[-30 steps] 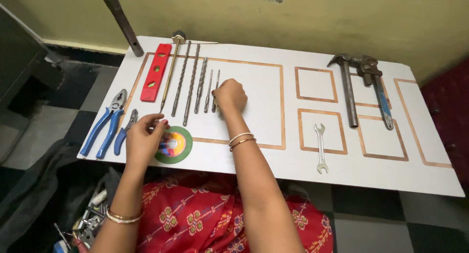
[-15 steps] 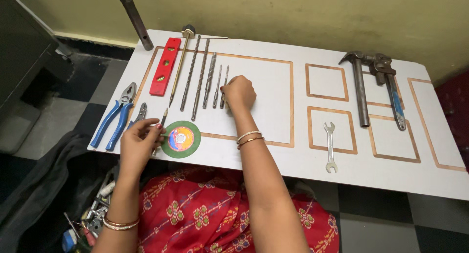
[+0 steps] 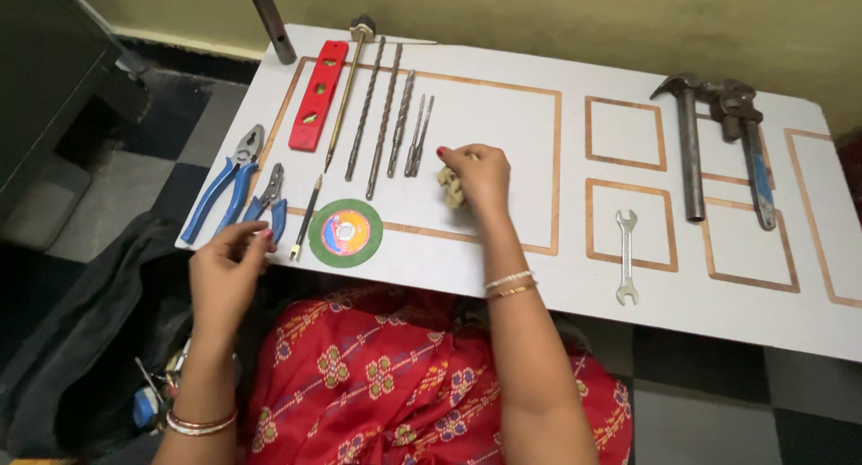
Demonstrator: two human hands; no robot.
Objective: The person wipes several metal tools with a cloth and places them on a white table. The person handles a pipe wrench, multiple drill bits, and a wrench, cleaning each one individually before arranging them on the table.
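At the near left edge of the white tabletop (image 3: 539, 276), the left hand (image 3: 224, 272) hovered loosely curled, its grip holding nothing, beside a green disc (image 3: 346, 233) with a round multicoloured label. Farther right, the right hand (image 3: 480, 179) gripped a pale crumpled wad (image 3: 449, 185); drill bits (image 3: 386, 115) lay just beyond

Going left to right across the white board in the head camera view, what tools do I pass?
Blue pliers → red level → long drill bits → small wrench → hammer → pipe wrench.
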